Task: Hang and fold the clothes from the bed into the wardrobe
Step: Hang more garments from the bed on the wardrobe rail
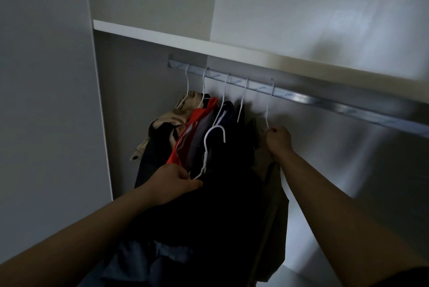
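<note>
Currently left hand (172,182) pinches a loose white hanger (205,156) carrying a dark garment (209,217), hook off the rail (325,103). Right hand (279,141) grips the rightmost hooked hanger (269,106), beside hung clothes (199,119).

- No word, number or brand can be read anywhere in the head view.
- The silver metal hanging rail (301,98), just under the white wardrobe shelf (185,41), carries small bluish printed marks repeated along its length.
- These marks look like print on a pale film, but they are too small and blurred to make out as letters or digits.
</note>
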Demonstrator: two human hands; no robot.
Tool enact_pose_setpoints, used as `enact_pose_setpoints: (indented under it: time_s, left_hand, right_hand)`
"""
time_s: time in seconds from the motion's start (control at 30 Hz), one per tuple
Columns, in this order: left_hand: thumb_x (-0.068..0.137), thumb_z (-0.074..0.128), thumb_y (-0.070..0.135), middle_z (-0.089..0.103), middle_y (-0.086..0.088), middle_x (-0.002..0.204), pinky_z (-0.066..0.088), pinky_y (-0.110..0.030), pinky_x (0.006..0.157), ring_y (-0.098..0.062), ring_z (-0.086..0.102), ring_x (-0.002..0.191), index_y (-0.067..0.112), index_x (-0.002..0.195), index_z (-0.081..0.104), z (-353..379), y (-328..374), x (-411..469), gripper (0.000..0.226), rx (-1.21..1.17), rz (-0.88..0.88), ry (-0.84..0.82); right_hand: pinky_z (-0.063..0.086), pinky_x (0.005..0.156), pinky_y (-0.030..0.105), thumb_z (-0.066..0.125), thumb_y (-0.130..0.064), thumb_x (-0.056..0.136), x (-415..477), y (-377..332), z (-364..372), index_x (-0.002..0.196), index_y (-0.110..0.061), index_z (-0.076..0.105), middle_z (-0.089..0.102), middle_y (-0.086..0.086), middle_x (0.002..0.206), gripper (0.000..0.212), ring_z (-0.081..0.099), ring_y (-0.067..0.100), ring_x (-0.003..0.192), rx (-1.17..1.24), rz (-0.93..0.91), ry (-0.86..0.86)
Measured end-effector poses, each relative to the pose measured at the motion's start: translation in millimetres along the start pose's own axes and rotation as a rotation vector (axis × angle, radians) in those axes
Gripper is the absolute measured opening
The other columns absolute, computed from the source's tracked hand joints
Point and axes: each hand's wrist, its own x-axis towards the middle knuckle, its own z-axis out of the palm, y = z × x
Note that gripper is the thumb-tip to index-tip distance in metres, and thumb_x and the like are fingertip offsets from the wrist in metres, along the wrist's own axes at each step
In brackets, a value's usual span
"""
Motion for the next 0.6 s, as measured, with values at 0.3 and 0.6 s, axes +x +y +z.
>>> enact_pose_setpoints:
  time_s: [0.3,0.6]
  left_hand:
    - [0.077,0.068,0.045,0.052,0.006,0.049,0.038,-0.011,0.049,0.000,0.051,0.048,0.003,0.062,0.066,-7,-3,-7,0.045,-0.019,-0.038,-0.033]
    - [0.082,0.068,0.039,0.039,0.007,0.036,0.028,-0.014,0.043,-0.003,0.040,0.036,0.016,0.044,0.046,-22,4,-54,0.050,0.014,-0.029,-0.173]
  right_hand:
    - [0.034,0.069,0.026,0.047,-0.011,0.095,-15,4,7,0.066,-0.009,0.057,0.055,0.004,0.070,0.031,0.052,0.020,0.071,-0.030,0.004,-0.069]
    - [0.042,0.054,0.021,0.048,-0.018,0.098,-106,-9,-14,0.106,-0.002,0.058,0.063,0.013,0.096,0.020,0.061,0.023,0.084,-0.067,-0.023,-0.002]
